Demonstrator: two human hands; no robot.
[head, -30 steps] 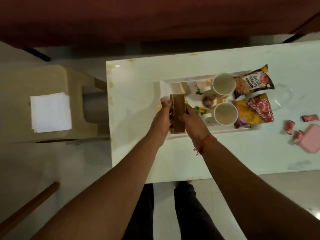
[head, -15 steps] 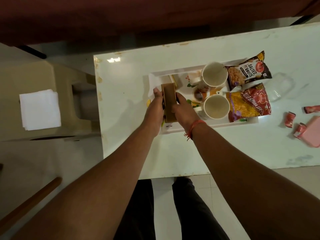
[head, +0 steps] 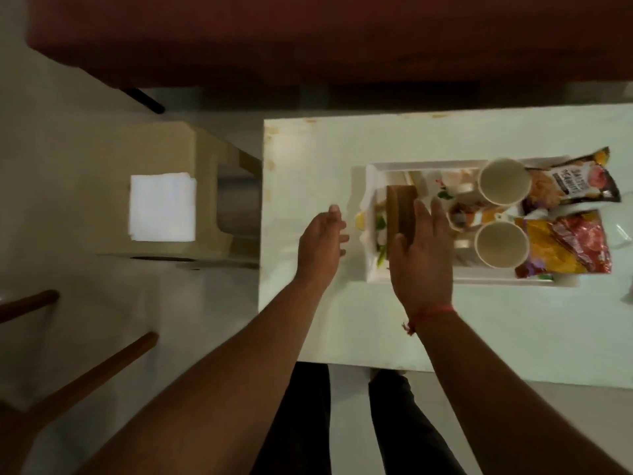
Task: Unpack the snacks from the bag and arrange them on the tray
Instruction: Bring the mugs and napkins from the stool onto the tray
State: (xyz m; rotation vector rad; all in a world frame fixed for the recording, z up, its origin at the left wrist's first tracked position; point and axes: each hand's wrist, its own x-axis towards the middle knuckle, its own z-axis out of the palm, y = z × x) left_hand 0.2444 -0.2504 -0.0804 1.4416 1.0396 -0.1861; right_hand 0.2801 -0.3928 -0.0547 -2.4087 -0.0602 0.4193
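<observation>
A white tray (head: 421,164) lies on the pale table (head: 308,159). At its left end stands a brown box (head: 401,209). Two empty cups (head: 503,181) (head: 500,245) sit in the middle of the tray. A peanut packet (head: 575,181) and a red-and-yellow snack packet (head: 568,245) lie at the right end. My left hand (head: 322,243) is open over the table, left of the tray and apart from the box. My right hand (head: 423,255) is open with fingers spread, just in front of the box and covering its near end.
A beige stool (head: 205,152) with a folded white cloth (head: 161,207) stands left of the table. Wooden chair legs (head: 102,368) cross the lower left floor. A dark red sofa (head: 308,39) runs along the far side. My legs are below the table's near edge.
Both hands have let go of the brown box, which now stands on the tray; the left hand has drawn away to the left. The view has shifted, so the table sits further right.
</observation>
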